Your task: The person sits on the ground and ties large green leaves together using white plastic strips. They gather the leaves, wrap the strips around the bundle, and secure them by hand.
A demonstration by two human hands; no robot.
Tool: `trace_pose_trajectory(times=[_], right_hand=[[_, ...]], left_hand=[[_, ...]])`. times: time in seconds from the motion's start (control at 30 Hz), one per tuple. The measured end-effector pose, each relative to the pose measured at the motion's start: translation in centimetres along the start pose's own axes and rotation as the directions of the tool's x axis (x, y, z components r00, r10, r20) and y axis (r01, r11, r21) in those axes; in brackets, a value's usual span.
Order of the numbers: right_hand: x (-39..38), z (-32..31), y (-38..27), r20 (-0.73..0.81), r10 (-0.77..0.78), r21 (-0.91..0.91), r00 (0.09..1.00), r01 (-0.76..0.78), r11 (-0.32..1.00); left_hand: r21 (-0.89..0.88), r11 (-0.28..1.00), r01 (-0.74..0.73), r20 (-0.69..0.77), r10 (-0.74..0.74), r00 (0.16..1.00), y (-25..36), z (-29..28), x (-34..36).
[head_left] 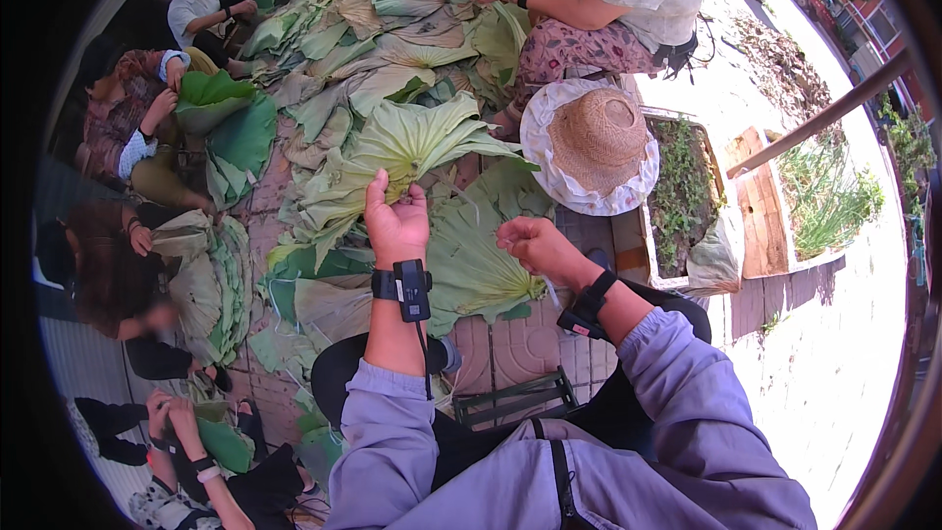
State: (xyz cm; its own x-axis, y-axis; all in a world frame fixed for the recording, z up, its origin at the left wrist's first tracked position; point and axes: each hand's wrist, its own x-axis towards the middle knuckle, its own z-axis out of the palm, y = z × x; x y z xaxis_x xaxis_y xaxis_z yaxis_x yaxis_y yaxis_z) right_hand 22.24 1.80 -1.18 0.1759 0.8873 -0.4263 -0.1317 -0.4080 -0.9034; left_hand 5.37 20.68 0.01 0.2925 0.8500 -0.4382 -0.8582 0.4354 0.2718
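Note:
A large pale green lotus leaf (417,137), veined and crumpled, is gripped near its centre by my left hand (400,221), thumb and fingers closed on it. To its right, my right hand (538,247) is raised with fingertips pinched together; what they hold, if anything, is too small to tell. A thin pale strand (553,296) shows below that hand. Under both hands, another broad lotus leaf (476,260) lies spread on the paving. Wrist devices (410,291) are strapped on both my arms.
A heap of drying lotus leaves (363,39) covers the ground ahead. Several people sit along the left with leaves; another person (628,0) sits ahead right. A straw hat (594,137) is close on the right, beside planter boxes (684,201). A green stool (515,400) stands between my legs.

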Motion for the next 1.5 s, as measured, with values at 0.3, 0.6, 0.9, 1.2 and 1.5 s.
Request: trace_pose_trajectory(times=[0.3,0.6,0.9,1.2,1.5], right_hand=[[3.8,0.2,9.5,0.003,0.153,-0.072,0.988,-0.152,0.986],[4.4,0.3,19.2,0.018,0.297,0.044,0.955,-0.298,0.954],[2.2,1.1,25.0,-0.086,0.533,0.262,0.842,-0.497,0.827],[1.3,1.6,29.0,-0.054,0.606,0.446,0.794,-0.524,0.726],[-1.0,2.4,27.6,0.012,0.661,0.701,0.750,-0.478,0.530]], left_hand=[[0.003,0.994,0.107,-0.091,-0.106,0.990,-5.4,-6.2,0.2],[0.008,0.953,0.304,-0.303,-0.287,0.909,-11.3,-18.8,-0.8],[0.060,0.861,0.505,-0.380,-0.448,0.809,-14.8,-26.6,-3.8],[0.188,0.750,0.634,-0.360,-0.548,0.755,-15.7,-30.9,-5.8],[0.269,0.611,0.745,-0.596,-0.502,0.627,-16.7,-34.7,-5.5]])
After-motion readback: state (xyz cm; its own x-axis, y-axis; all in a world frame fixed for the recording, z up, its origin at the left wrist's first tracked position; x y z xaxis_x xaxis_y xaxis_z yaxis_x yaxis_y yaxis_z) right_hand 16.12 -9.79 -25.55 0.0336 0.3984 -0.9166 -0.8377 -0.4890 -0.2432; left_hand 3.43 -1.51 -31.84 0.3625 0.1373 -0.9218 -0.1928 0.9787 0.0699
